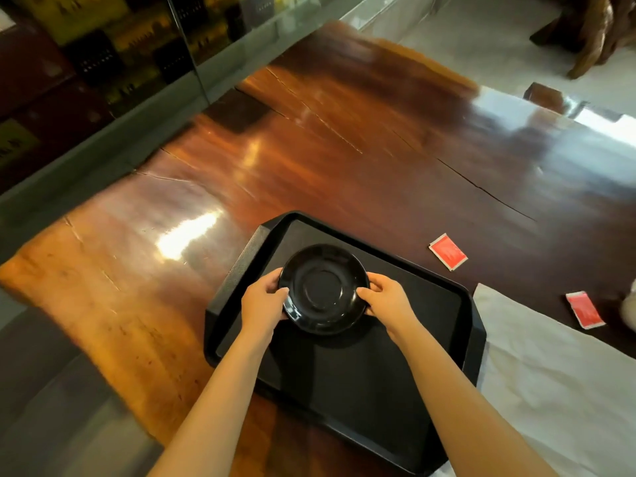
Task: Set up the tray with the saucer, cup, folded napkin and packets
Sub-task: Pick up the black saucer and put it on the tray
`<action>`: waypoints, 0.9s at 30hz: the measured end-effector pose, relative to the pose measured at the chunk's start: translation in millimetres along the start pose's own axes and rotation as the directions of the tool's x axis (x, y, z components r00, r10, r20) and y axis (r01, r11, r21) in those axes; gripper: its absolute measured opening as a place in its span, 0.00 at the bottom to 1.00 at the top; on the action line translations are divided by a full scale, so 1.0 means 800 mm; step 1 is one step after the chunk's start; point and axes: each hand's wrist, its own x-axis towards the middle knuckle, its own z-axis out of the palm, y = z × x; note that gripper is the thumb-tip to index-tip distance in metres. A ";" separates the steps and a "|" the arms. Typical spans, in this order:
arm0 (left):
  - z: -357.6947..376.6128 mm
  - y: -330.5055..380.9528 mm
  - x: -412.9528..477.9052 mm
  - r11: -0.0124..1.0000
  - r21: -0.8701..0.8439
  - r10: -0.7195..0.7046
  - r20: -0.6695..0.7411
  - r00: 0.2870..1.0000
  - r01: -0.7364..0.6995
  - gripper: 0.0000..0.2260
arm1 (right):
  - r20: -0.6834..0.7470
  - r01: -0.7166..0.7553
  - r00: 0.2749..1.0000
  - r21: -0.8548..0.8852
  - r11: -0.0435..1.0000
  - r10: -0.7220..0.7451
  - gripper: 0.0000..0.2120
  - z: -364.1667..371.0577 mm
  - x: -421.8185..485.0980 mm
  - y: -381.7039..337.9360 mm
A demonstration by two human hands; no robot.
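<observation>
A glossy black saucer [323,287] hangs just above the far half of a black plastic tray [430,325] and casts a shadow on it. My left hand [263,301] grips the saucer's left rim and my right hand [387,299] grips its right rim. A white napkin [550,383] lies spread flat on the table right of the tray. One red packet [448,252] lies beyond the tray's right corner; a second red packet [585,309] lies by the napkin's far edge. A pale object [630,306], cut off at the right edge, cannot be identified.
The tray sits near the front edge of a long polished wooden table [275,160] with cracks in its top. A glass-fronted cabinet [103,63] runs along the left. Pale tiled floor [481,46] and a carved wooden base [592,29] lie at the far right.
</observation>
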 end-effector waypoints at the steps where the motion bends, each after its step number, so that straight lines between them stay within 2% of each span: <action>1: -0.001 -0.002 0.001 1.000 0.020 0.006 0.001 1.000 -0.006 0.20 | -0.004 0.000 1.000 -0.008 1.000 0.000 0.20 0.003 0.001 0.001; 8: -0.010 -0.009 0.011 0.996 0.082 0.018 0.011 1.000 -0.019 0.19 | -0.040 -0.046 0.998 -0.013 0.999 0.045 0.22 0.017 0.003 0.005; 13: -0.017 -0.008 0.017 0.972 0.228 0.046 0.061 0.997 -0.059 0.17 | -0.041 -0.039 0.998 0.021 0.999 0.040 0.22 0.019 -0.005 -0.001; 17: -0.030 -0.001 0.022 0.924 0.375 0.048 0.084 0.995 -0.077 0.16 | -0.033 -0.036 0.999 -0.028 0.999 0.035 0.23 0.018 -0.014 -0.008; 21: -0.036 0.016 0.017 0.815 0.553 0.134 0.112 0.985 -0.174 0.16 | -0.061 -0.048 0.997 -0.081 0.996 0.043 0.25 0.007 -0.023 -0.014; 27: -0.004 0.050 -0.002 0.765 0.550 0.216 0.269 0.939 -0.334 0.14 | -0.130 -0.079 0.989 -0.038 0.996 0.073 0.21 -0.042 -0.053 -0.006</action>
